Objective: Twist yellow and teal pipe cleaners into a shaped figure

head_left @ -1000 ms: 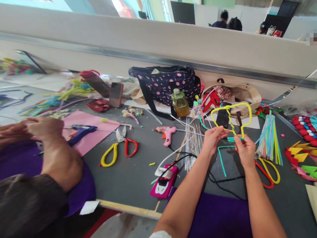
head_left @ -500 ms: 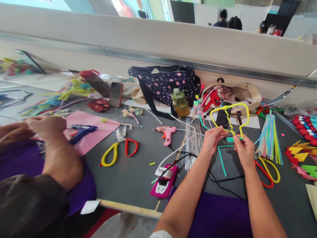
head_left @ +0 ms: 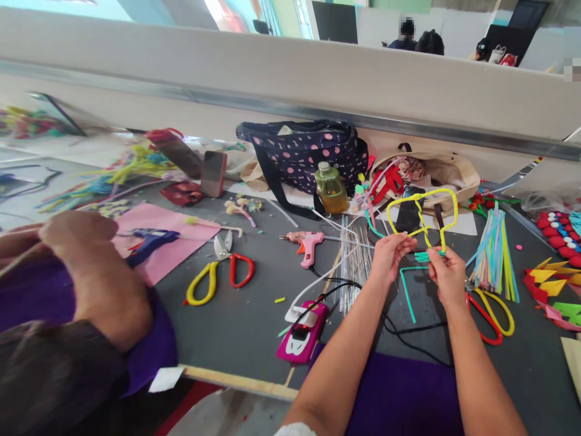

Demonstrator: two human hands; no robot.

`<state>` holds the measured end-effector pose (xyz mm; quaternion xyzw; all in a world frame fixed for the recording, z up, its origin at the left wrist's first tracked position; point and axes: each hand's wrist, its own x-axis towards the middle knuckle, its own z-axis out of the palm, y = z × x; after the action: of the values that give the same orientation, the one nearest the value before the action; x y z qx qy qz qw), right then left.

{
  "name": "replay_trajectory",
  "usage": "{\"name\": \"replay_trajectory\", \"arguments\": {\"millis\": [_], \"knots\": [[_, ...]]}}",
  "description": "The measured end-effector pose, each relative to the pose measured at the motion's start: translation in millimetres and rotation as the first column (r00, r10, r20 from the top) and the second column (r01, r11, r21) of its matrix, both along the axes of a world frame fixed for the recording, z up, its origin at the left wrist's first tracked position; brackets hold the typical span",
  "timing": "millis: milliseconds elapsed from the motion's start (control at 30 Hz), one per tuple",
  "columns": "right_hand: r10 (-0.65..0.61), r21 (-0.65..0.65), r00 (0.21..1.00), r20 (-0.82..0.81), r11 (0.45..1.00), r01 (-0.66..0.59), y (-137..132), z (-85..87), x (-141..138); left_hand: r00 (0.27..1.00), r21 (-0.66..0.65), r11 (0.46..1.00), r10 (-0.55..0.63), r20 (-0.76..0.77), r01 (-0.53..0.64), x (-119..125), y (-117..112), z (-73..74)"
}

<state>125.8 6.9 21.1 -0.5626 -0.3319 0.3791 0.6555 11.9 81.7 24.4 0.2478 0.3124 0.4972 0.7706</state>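
Left hand: the left hand point(head_left: 391, 257) is raised above the table, fingers pinched on the lower left side of the yellow pipe cleaner loop point(head_left: 426, 194).
Right hand: the right hand point(head_left: 447, 275) is closed at the loop's base, thumb and fingers pinching the spot where a short teal winding sits.
Held piece: the loop stands upright between both hands, over the dark table point(head_left: 254, 315). It has two rounded lobes at the top and a twisted stem down the middle.
Just below: a bent teal pipe cleaner point(head_left: 406, 293) lies on the table under the hands, and a black cable runs past it.
Right of the hands: red-and-yellow scissors point(head_left: 492, 312) lie beside the right wrist, with a bundle of pastel sticks point(head_left: 492, 254) fanned just behind them.
Left of the hands: a pale pink glue gun point(head_left: 309, 245), thin silver wires point(head_left: 354, 260) and a magenta glue gun point(head_left: 302, 334) closer to the table's near edge.
Behind: an oil-coloured bottle point(head_left: 330, 191), a polka-dot bag point(head_left: 304, 151) and a beige bag point(head_left: 447, 172) against the wall.
Far left: a co-worker's hand point(head_left: 82, 233) is near a pink sheet point(head_left: 177, 242), with a second pair of scissors point(head_left: 218, 281) well away from the held loop.
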Motion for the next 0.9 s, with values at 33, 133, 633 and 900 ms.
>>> {"name": "replay_trajectory", "arguments": {"millis": [33, 133, 633, 900], "knots": [[0.000, -0.003, 0.999, -0.033, 1.000, 0.000, 1, 0.4, -1, 1.000, 0.003, 1.000, 0.000, 0.007, 0.000, 0, 0, 0.0], [0.002, -0.004, 0.995, -0.103, 1.000, -0.003, 2, 1.4, -2, 1.000, 0.010, 1.000, 0.004, 0.021, -0.004, 0, -1, 0.4], [0.041, -0.124, 0.982, -0.183, 0.990, -0.065, 6, -11.7, 2, 0.989, 0.043, 0.998, 0.054, -0.134, -0.048, 2, -8, 7.2], [-0.416, 0.222, 0.734, 0.536, 0.909, 0.353, 1, -10.8, 9, 0.981, 0.117, 0.992, 0.064, -0.185, -0.043, 4, -10, 6.4]]}}
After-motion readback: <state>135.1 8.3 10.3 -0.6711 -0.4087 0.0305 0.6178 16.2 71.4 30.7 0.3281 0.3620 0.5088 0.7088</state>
